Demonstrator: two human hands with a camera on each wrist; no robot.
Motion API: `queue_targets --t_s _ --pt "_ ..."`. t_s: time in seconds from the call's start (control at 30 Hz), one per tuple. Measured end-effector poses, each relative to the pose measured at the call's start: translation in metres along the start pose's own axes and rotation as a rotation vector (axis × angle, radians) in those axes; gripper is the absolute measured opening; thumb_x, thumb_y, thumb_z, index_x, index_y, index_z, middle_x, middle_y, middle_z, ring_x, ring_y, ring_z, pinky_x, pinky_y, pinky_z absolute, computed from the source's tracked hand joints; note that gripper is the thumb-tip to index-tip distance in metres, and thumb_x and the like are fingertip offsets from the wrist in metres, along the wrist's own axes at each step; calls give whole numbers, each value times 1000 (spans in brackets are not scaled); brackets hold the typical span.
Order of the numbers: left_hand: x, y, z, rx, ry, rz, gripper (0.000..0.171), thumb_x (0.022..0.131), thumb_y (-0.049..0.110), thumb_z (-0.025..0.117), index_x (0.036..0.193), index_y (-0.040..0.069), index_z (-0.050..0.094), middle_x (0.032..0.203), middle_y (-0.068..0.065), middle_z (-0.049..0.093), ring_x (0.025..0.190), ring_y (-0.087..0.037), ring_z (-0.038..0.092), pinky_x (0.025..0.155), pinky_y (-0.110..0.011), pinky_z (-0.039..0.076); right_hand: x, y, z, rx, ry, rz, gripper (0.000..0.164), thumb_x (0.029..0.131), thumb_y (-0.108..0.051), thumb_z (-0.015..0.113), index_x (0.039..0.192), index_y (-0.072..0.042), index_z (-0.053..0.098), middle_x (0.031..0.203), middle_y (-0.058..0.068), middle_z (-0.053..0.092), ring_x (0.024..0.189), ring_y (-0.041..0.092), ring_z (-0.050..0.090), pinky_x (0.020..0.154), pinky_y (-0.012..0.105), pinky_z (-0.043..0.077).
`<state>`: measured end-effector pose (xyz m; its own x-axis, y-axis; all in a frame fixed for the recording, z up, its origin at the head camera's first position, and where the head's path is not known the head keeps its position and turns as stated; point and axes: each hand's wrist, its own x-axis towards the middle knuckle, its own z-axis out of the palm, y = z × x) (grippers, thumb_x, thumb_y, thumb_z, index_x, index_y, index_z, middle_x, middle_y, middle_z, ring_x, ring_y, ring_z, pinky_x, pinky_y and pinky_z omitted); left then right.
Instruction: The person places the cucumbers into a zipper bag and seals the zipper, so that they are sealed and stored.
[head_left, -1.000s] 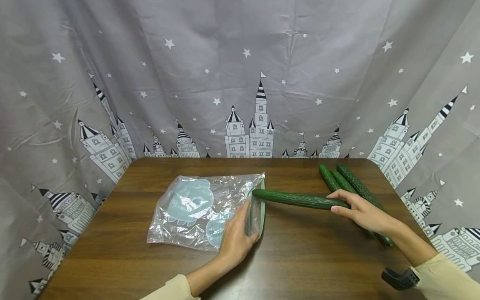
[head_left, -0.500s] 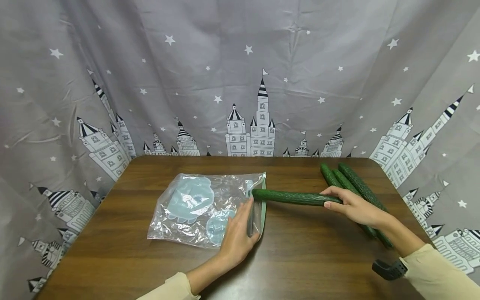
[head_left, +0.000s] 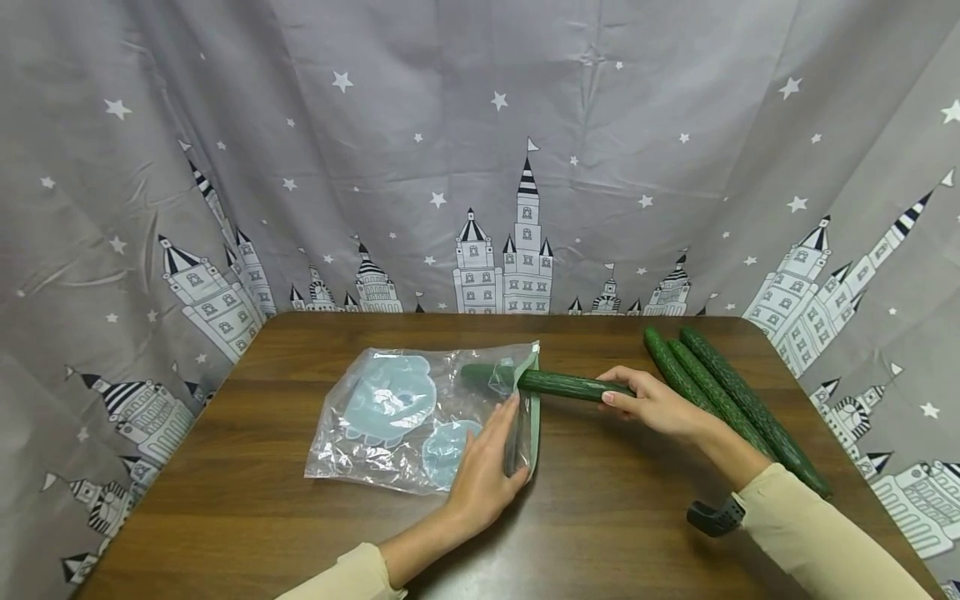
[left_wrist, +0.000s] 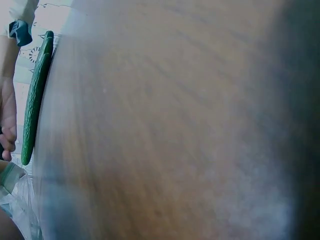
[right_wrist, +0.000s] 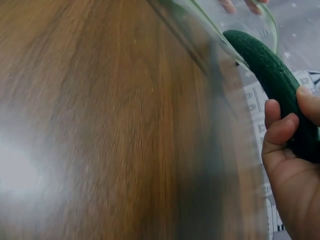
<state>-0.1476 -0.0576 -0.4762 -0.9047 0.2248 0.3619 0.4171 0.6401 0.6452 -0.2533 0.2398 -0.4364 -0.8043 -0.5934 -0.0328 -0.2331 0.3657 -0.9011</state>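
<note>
A clear zip bag [head_left: 457, 387] with pale blue prints lies flat, its green-edged mouth [head_left: 534, 433] facing right. My left hand [head_left: 482, 483] rests on the bag beside the mouth, fingers straight and thumb spread apart at the near corner. My right hand [head_left: 651, 404] holds a long green cucumber [head_left: 562, 385] by its right end, thumb and fingers around it. The cucumber's far end is inside the bag and shows through the plastic. In the right wrist view, the cucumber [right_wrist: 265, 67] runs from the curled fingers [right_wrist: 282, 130] into the bag's opening.
Three more cucumbers [head_left: 750, 408] lie side by side at the right of the wooden table [head_left: 270, 533]. A grey curtain [head_left: 420, 100] printed with castles and stars hangs behind. A black device [head_left: 716, 517] is strapped at the right wrist.
My right hand has moved left, sliding the cucumber from the bag's mouth deeper inside. The left hand and the bag have shifted slightly to the right in the head view.
</note>
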Motion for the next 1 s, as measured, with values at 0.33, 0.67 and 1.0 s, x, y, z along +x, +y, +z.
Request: queue_targets --t_s 0.33,0.67,1.0 --pt "2 5 4 8 -35 43 108 73 0 90 163 9 30 166 -5 31 149 -32 33 109 -78 21 35 -9 27 69 10 10 30 109 -13 53 132 6 54 109 29 66 77 19 52 74 36 52" --pt "4 8 7 -20 -45 48 108 74 -1 89 163 9 29 166 -6 30 149 -33 32 108 -78 21 61 -13 46 89 72 2 37 104 -11 63 135 7 59 104 14 68 83 24 61 75 38 57" --pt "2 3 5 -35 -35 20 110 72 -2 89 163 10 29 164 -13 35 148 -33 35 109 -78 20 50 0 37 397 111 111 38 100 7 61 135 20 53 120 29 67 103 28 72 96 40 56"
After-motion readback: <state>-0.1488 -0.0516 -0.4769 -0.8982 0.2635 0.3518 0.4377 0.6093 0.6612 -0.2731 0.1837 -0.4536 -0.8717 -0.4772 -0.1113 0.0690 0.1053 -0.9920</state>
